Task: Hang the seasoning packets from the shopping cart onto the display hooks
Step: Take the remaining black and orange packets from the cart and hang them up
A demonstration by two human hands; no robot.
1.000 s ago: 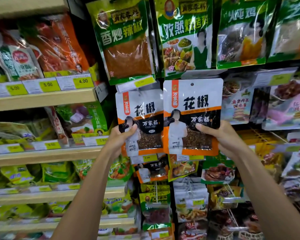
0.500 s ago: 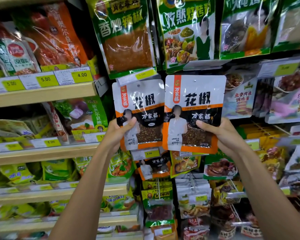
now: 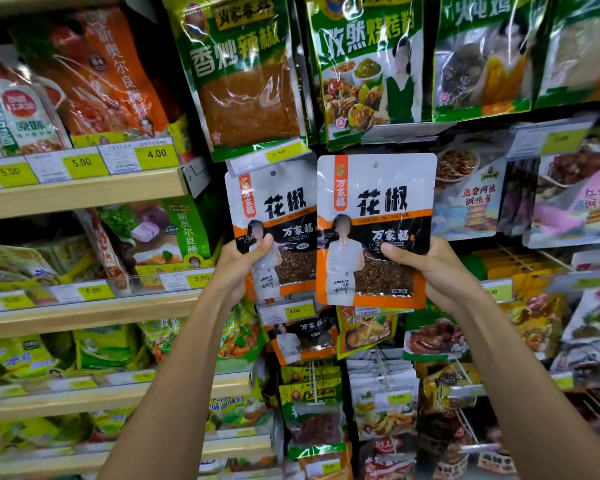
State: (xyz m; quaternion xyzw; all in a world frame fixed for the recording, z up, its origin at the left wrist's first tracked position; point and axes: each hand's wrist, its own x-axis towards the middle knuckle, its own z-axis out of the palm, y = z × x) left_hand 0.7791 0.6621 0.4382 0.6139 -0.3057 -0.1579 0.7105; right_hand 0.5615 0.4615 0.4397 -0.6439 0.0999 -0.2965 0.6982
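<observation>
Left hand pinches left packet at its 8 o'clock edge; right hand pinches right packet at 4 o'clock. Both upright, hang holes at 12 o'clock above grips. Hook tip not visible.

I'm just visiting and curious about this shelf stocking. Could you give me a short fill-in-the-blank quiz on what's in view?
1. The left hand holds the left packet, its ____ pressed on the front.
2. The right hand holds the right packet, which overlaps in ____ of the left one.
3. The chili packet hanging above has a ____ border.
Missing: thumb; front; green.
</observation>
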